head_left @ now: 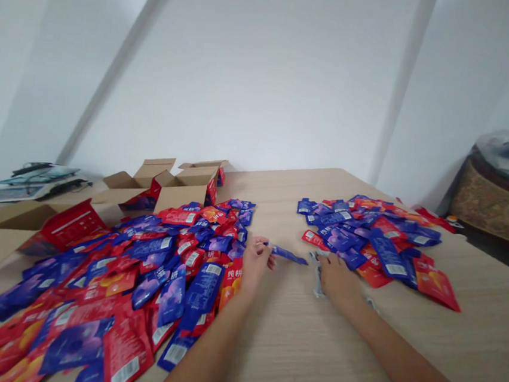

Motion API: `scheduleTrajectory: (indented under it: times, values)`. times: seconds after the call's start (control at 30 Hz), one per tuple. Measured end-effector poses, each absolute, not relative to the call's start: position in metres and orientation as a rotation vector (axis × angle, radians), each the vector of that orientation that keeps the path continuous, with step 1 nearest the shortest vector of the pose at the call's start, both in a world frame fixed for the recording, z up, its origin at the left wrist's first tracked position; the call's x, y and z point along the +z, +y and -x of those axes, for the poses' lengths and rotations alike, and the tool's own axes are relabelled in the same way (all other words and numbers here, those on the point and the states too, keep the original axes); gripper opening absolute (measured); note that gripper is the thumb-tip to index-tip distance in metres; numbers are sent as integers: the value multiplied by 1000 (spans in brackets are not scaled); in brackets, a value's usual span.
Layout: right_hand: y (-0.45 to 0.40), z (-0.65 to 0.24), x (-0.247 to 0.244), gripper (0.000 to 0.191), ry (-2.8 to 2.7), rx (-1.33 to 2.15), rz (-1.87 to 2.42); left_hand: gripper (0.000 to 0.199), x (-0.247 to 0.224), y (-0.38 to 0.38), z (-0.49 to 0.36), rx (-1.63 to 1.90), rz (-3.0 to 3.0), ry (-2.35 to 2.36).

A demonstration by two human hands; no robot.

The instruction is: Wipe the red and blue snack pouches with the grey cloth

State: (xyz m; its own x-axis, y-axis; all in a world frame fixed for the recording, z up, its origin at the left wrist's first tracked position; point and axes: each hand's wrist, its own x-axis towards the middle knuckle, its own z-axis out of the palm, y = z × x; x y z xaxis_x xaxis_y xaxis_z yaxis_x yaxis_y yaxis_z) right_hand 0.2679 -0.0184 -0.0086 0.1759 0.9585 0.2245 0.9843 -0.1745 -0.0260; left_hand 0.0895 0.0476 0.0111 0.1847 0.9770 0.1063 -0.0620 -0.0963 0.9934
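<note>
My left hand [257, 262] is closed in a pinch on one end of a blue pouch [291, 254]. The pouch is seen nearly edge-on and points right across the gap between two heaps. Over a pale grey packet [318, 286] on the tabletop, my right hand [338, 278] has its fingers curled down and closed on the packet's upper edge. Most of that packet lies beneath the hand, and its print is too blurred to read. Close to my left hand is a large heap of red and blue pouches [156, 279]; a smaller heap of such pouches [382, 242] lies just beyond my right hand.
Open cardboard boxes [135, 188] stand along the left and back of the wooden table [293, 351]. Another open box [7, 233] is at far left, near a stack of papers [34, 182]. A patterned chair [496, 202] with plastic bags stands at right. A white wall rises behind.
</note>
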Motion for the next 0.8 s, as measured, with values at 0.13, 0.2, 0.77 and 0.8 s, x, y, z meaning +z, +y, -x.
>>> scheduleTrajectory:
  times: [0.13,0.2,0.77,0.8]
  values:
    - [-19,-277,-11,35,-1887,-246,2230,28,48,66,-54,1469,-1329,1032]
    - [-19,-279,-12,35,-1886,-247,2196,26,70,73,-34,1642,-1339,1061]
    - [-8,-268,-5,30,-1958,-282,2235,28,28,98,-109,1201,-1457,1138]
    - [-6,-267,-4,29,-1971,-280,2241,29,22,102,-128,1016,-1526,1206]
